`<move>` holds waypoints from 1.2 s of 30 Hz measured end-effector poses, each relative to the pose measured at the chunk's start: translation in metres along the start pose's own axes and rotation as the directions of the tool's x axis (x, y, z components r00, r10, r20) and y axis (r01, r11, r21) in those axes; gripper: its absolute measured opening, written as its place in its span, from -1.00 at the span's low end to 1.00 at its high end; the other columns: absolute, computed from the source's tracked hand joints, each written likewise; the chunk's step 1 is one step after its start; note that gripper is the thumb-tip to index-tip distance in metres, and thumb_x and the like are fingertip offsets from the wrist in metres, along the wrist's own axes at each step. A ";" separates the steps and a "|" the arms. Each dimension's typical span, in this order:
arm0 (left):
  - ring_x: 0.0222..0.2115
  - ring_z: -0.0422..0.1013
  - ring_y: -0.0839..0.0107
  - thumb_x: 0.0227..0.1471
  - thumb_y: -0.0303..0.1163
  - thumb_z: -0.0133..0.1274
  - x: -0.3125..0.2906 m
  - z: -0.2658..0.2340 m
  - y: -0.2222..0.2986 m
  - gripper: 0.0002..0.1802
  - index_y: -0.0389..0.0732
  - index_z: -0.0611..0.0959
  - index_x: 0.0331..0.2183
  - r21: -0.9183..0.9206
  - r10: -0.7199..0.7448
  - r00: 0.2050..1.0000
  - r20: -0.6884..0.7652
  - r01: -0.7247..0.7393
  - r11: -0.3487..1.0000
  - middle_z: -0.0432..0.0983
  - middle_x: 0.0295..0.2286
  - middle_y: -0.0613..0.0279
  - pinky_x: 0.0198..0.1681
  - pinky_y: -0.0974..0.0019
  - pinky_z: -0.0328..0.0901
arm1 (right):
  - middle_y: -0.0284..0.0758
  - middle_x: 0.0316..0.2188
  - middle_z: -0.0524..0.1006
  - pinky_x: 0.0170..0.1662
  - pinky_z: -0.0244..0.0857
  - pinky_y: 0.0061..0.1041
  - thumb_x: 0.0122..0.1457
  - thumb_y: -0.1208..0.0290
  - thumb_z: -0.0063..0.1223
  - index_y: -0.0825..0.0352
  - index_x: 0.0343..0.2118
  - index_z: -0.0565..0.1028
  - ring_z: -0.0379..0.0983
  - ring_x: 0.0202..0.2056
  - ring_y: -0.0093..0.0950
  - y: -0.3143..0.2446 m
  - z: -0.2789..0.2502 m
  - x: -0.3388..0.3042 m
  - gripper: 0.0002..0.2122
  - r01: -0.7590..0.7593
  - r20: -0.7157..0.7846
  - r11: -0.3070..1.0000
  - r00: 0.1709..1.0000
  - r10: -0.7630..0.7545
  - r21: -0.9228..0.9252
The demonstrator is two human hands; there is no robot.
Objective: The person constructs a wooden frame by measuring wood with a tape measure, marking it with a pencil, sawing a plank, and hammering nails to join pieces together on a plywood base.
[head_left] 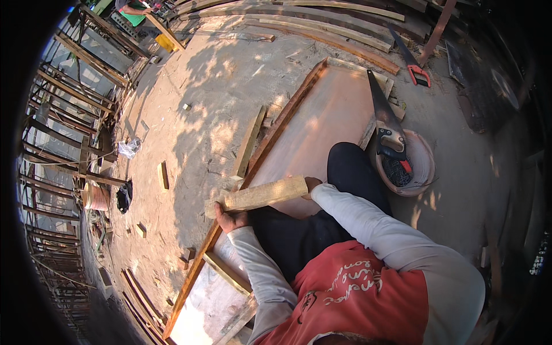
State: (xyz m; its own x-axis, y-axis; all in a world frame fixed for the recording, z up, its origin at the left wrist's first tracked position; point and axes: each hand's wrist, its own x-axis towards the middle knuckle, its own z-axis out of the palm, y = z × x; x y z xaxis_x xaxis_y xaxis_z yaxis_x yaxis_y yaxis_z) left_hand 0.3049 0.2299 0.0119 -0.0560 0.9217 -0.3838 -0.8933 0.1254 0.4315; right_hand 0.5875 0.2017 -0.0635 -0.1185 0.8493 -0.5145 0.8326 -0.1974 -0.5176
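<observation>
A short, pale wooden board [264, 194] lies across in front of my body, one end in each hand. My left hand [231, 219] grips its left end, the thumb showing at the near edge. At the other end my right hand [311, 185] is closed round the wood, its fingers mostly hidden. Beneath the board is a large wood-framed panel [313, 123] with a smooth, pale brown face. My dark-trousered legs rest over this panel. A wooden crosspiece [227, 272] spans the panel's frame near my left forearm.
To the right, a handsaw [384, 106] with a black handle lies across a round bucket [424, 167] holding dark small pieces. Another saw [418, 76] has a red handle. Timber lengths [322, 31] lie at the back; wood offcuts [163, 175] dot the ground. A person [133, 8] is at far left.
</observation>
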 end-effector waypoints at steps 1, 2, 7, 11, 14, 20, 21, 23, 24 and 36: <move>0.21 0.20 -0.12 0.30 -0.03 -0.12 0.009 0.014 -0.011 -0.38 -0.30 0.36 0.18 0.012 0.060 0.998 -0.012 -0.060 0.998 0.26 0.18 -0.16 0.27 -0.29 0.10 | -0.03 -0.14 0.60 0.03 0.41 -0.19 0.23 0.34 0.00 0.29 0.06 0.46 0.56 -0.07 -0.09 0.017 -0.018 0.006 -0.65 -0.071 -0.130 0.996 0.988 0.077 0.046; 0.19 0.23 -0.12 0.29 -0.03 -0.11 0.017 0.024 -0.019 -0.41 -0.30 0.39 0.14 0.026 0.121 0.992 -0.030 -0.120 0.992 0.28 0.16 -0.16 0.26 -0.28 0.12 | -0.01 -0.22 0.61 0.03 0.42 -0.21 0.26 0.30 -0.01 0.29 0.13 0.41 0.57 -0.12 -0.06 0.033 -0.036 0.010 -0.61 -0.133 -0.250 0.986 0.956 0.155 0.102; -0.05 0.45 0.03 0.23 -0.14 0.06 0.061 0.016 -0.025 -0.53 -0.31 0.47 -0.01 0.072 0.183 0.982 -0.053 -0.179 0.981 0.50 -0.08 0.02 0.09 -0.12 0.34 | -0.07 0.07 0.42 0.06 0.36 -0.13 0.22 0.06 0.16 0.23 0.22 0.32 0.46 0.00 -0.05 0.018 -0.077 -0.016 -0.42 0.320 -0.718 0.923 0.692 -0.075 0.212; -0.15 0.49 0.03 0.20 -0.13 0.10 0.074 0.026 -0.076 -0.49 -0.28 0.43 0.02 0.250 0.245 0.969 0.012 -0.241 0.938 0.48 -0.12 0.00 -0.04 -0.10 0.40 | -0.07 0.16 0.31 0.22 0.22 -0.15 0.08 0.01 0.30 0.06 0.34 0.22 0.35 0.11 -0.05 -0.024 -0.042 -0.046 -0.23 0.466 -0.516 0.859 0.693 -0.504 -0.213; -0.12 0.48 0.04 0.15 -0.08 0.15 0.068 0.031 -0.098 -0.37 -0.24 0.37 0.10 0.403 0.274 0.960 0.060 -0.275 0.873 0.45 -0.06 -0.03 -0.05 -0.07 0.39 | -0.05 0.15 0.33 0.24 0.19 -0.16 0.06 0.09 0.31 0.10 0.32 0.25 0.32 0.15 -0.01 -0.040 -0.035 -0.049 -0.25 0.336 -0.367 0.941 0.872 -0.325 -0.033; -0.04 0.44 0.09 0.08 -0.05 0.19 0.022 0.042 -0.124 -0.19 -0.19 0.32 0.24 0.807 -0.037 0.999 -0.033 0.048 0.588 0.36 0.09 0.02 -0.05 -0.03 0.35 | -0.03 0.11 0.41 0.22 0.24 -0.20 0.11 0.30 0.21 0.15 0.33 0.21 0.34 0.16 -0.03 -0.003 -0.028 -0.019 -0.30 0.208 -0.410 0.900 0.912 -0.035 0.384; -0.04 0.44 0.08 0.08 -0.01 0.17 0.018 0.029 -0.127 -0.19 -0.21 0.32 0.24 0.809 -0.105 0.994 -0.026 0.083 0.581 0.35 0.10 -0.01 -0.04 -0.04 0.35 | -0.03 0.09 0.43 0.20 0.26 -0.23 0.12 0.32 0.19 0.18 0.32 0.21 0.37 0.14 -0.06 0.003 -0.028 -0.010 -0.32 0.217 -0.451 0.882 0.893 -0.006 0.418; -0.02 0.44 0.06 0.12 0.04 0.12 0.012 0.015 -0.135 -0.21 -0.25 0.35 0.22 0.782 -0.249 0.949 -0.191 0.301 0.545 0.34 0.12 -0.04 0.00 -0.05 0.34 | -0.07 0.04 0.48 0.15 0.29 -0.29 0.14 0.36 0.16 0.21 0.30 0.23 0.42 0.09 -0.14 0.025 -0.031 0.010 -0.36 0.242 -0.511 0.823 0.857 0.068 0.514; -0.01 0.44 0.06 0.15 -0.04 0.09 0.016 0.022 -0.132 -0.28 -0.27 0.36 0.20 0.710 -0.315 0.901 -0.297 0.429 0.558 0.34 0.13 -0.04 0.01 -0.04 0.35 | -0.10 0.01 0.50 0.13 0.31 -0.31 0.14 0.38 0.15 0.23 0.28 0.24 0.44 0.06 -0.18 0.038 -0.035 0.018 -0.38 0.270 -0.533 0.775 0.840 0.100 0.571; -0.03 0.42 0.07 0.19 -0.13 0.02 0.030 -0.011 -0.113 -0.34 -0.30 0.33 0.19 0.369 -0.140 0.952 -0.272 0.237 0.899 0.35 0.09 -0.01 0.05 -0.02 0.34 | -0.04 -0.01 0.54 0.06 0.36 -0.25 0.09 0.40 0.15 0.18 0.24 0.27 0.50 0.02 -0.12 0.030 -0.032 0.036 -0.40 -0.094 -0.419 0.834 0.830 0.367 0.544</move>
State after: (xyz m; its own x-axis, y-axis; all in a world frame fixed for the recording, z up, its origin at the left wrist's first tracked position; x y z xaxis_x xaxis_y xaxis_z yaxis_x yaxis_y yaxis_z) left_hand 0.3990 0.2392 -0.0570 -0.0495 0.7604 -0.6476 -0.6514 0.4669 0.5981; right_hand 0.6254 0.2418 -0.0757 0.4340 0.8381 -0.3305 0.4113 -0.5107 -0.7550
